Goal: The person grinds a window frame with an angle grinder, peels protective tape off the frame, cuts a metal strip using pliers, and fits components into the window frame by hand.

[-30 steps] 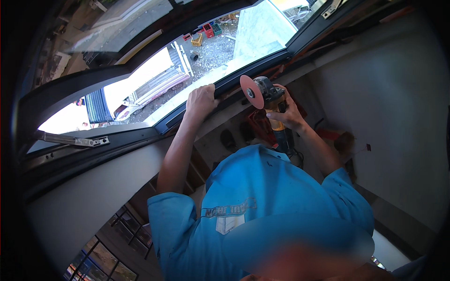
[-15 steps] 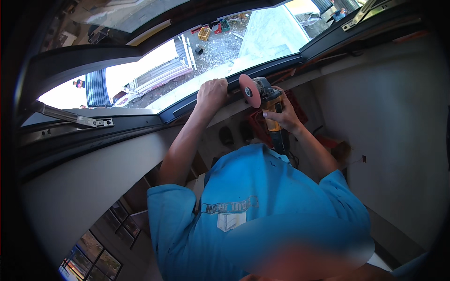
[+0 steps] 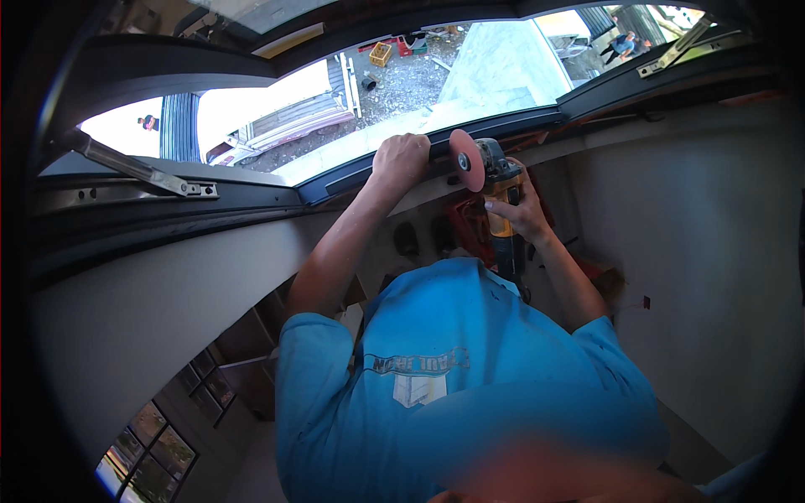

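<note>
An angle grinder (image 3: 501, 191) with a yellow and black body is in my right hand (image 3: 528, 214), whose fingers and thumb wrap round it. Its round reddish disc (image 3: 466, 161) faces left, close to the inner side of the dark window frame (image 3: 335, 182); I cannot tell whether the disc touches it. My left hand (image 3: 402, 158) is closed over the frame's lower rail, just left of the disc. Its fingertips are hidden behind the rail.
Metal stay arms (image 3: 138, 168) join the frame at left and right. A pale wall (image 3: 688, 251) rises on the right. Below the grinder lies a red crate-like object (image 3: 471, 226). Outside are gravel, a yellow crate (image 3: 381, 55) and a person (image 3: 620, 46).
The whole view has shifted a little, so the window, hands and grinder appear farther right. Both hands keep their grips, with little visible change relative to the frame.
</note>
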`<state>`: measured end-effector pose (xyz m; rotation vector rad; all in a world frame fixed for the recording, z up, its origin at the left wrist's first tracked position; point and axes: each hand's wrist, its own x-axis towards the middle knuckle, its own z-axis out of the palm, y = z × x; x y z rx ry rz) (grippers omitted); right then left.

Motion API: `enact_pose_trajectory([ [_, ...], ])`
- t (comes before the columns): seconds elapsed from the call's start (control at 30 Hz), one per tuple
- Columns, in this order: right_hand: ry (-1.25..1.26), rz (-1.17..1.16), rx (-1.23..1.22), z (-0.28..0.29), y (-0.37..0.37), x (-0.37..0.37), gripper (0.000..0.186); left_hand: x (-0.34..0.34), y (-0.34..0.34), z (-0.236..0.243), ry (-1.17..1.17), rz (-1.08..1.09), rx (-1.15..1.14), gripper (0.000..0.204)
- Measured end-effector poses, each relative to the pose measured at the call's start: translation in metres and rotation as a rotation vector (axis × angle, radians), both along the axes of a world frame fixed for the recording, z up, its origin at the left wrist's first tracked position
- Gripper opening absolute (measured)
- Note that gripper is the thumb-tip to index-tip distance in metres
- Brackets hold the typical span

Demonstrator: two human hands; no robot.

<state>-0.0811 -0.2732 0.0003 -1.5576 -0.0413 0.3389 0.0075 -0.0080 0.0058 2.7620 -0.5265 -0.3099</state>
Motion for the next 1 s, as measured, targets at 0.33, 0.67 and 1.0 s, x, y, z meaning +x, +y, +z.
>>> enact_pose_trajectory([
  [0.33, -0.009, 0.014, -0.082, 0.006, -0.002, 0.001, 0.079, -0.001, -0.001, -0.002, -0.041, 0.000, -0.041, 0.027],
  [0.67, -0.020, 0.042, -0.071, 0.013, -0.001, 0.005, 0.076, -0.002, -0.001, -0.005, 0.008, 0.009, -0.028, 0.019],
  [1.0, -0.047, 0.058, -0.098, 0.020, 0.002, 0.006, 0.073, -0.002, -0.001, -0.005, 0.024, 0.009, -0.029, 0.021],
])
